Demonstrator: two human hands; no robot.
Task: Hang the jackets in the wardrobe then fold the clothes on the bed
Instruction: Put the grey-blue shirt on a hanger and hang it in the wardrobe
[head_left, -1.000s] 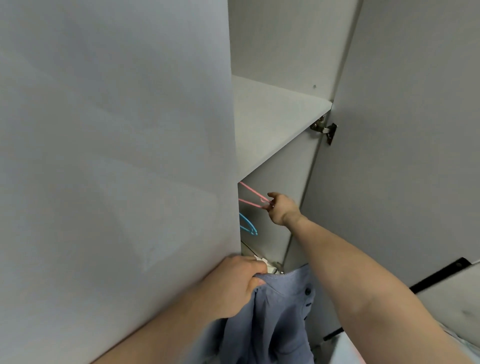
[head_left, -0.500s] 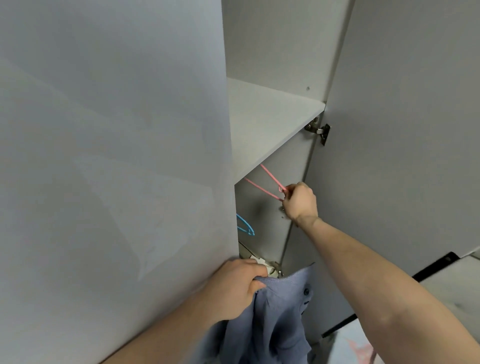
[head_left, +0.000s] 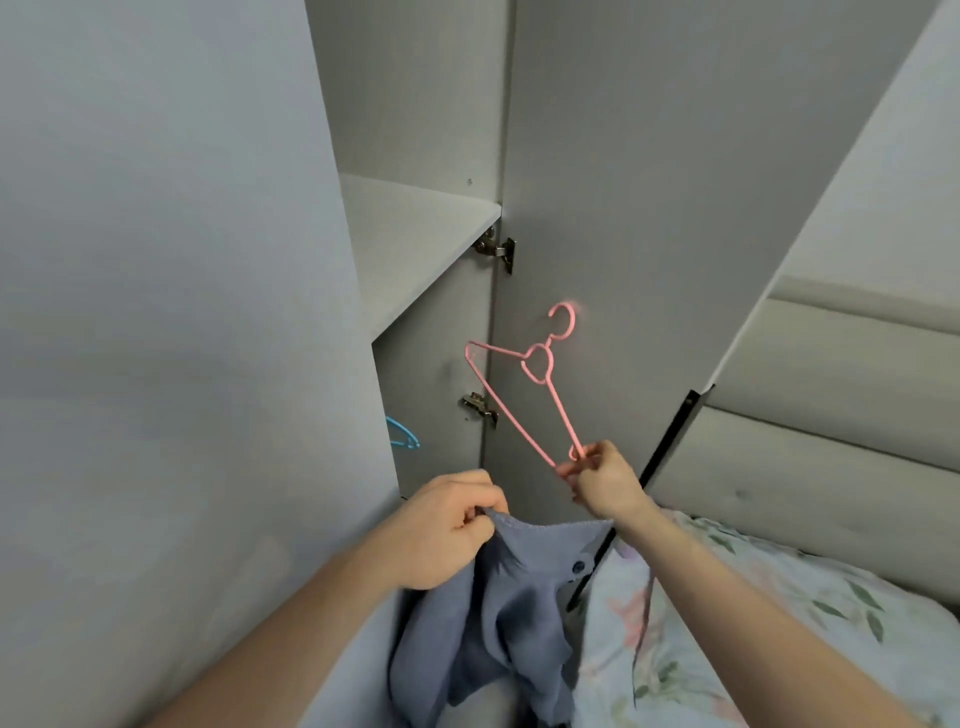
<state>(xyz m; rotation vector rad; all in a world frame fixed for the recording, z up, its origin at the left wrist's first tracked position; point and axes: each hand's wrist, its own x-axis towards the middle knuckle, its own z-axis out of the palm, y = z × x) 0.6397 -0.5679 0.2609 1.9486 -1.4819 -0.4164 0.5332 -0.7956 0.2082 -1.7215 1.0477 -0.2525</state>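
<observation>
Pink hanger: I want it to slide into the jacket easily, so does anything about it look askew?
Yes. The pink hanger is tilted, gripped by one arm's end in the right hand; the hook points away from the jacket.

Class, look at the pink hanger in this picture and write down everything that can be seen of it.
The pink hanger is thin, apparently plastic or coated wire, with an open hook at the top, a small loop below it, and two sloping arms. It is out of the wardrobe, held tilted in front of the grey door, hook uppermost. The right hand pinches its lower end, where its lower parts meet. Nothing hangs on it, and the blue jacket below does not touch it.
</observation>
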